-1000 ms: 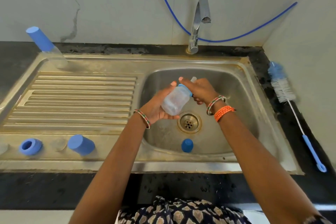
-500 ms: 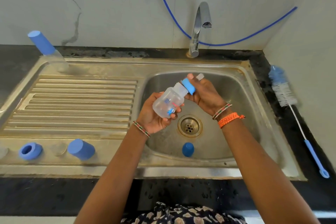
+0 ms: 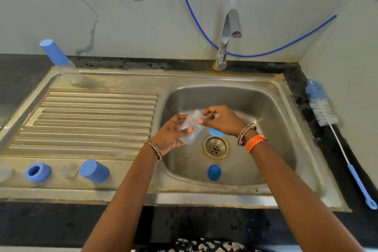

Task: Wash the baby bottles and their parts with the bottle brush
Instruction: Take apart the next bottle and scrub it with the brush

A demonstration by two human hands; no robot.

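Bottle [image 3: 189, 129] blurred, right hand [image 3: 224, 120] perhaps holding nipple

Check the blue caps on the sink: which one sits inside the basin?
The small blue cap at the basin's near wall, below the drain. The larger blue cap and the blue ring sit on the drainboard's front ledge, left of the basin.

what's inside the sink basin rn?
In the sink basin: drain, blue cap, both hands holding a clear bottle above it. A blue ring is half hidden under the right hand.
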